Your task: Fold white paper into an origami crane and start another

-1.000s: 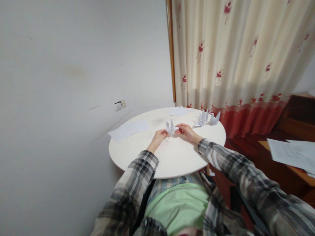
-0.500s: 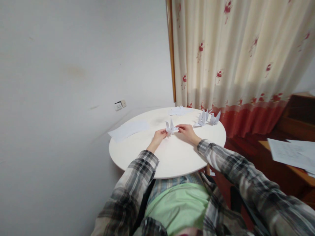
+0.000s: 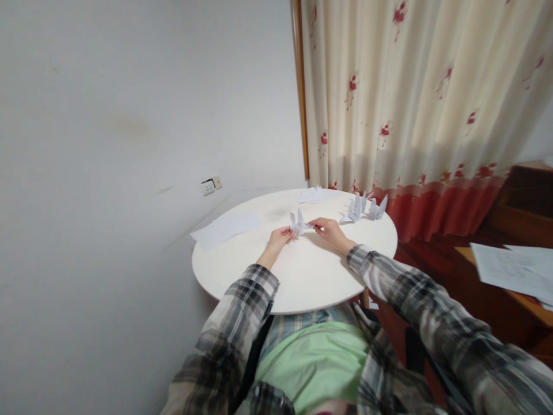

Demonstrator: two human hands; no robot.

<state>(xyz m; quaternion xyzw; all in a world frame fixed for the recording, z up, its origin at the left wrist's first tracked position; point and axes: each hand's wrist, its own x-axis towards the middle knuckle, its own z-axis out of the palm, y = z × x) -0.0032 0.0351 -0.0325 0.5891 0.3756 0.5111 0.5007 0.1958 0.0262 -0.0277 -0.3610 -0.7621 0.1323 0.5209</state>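
A small white folded paper crane (image 3: 298, 222) is held just above the round white table (image 3: 298, 276), near its middle. My left hand (image 3: 280, 237) pinches its left side with closed fingers. My right hand (image 3: 329, 230) pinches a thin point of the crane on its right side, fingers pressed together. Both plaid sleeves reach in from below.
Two finished paper cranes (image 3: 365, 208) stand at the table's far right. A flat white sheet (image 3: 227, 227) lies at the left edge and crumpled paper (image 3: 314, 195) at the back. A curtain (image 3: 410, 104) hangs behind; a wooden desk with papers (image 3: 514, 268) stands to the right.
My right hand has slid slightly away from the crane's body, drawing out the thin point it pinches. My left hand has stayed in place.
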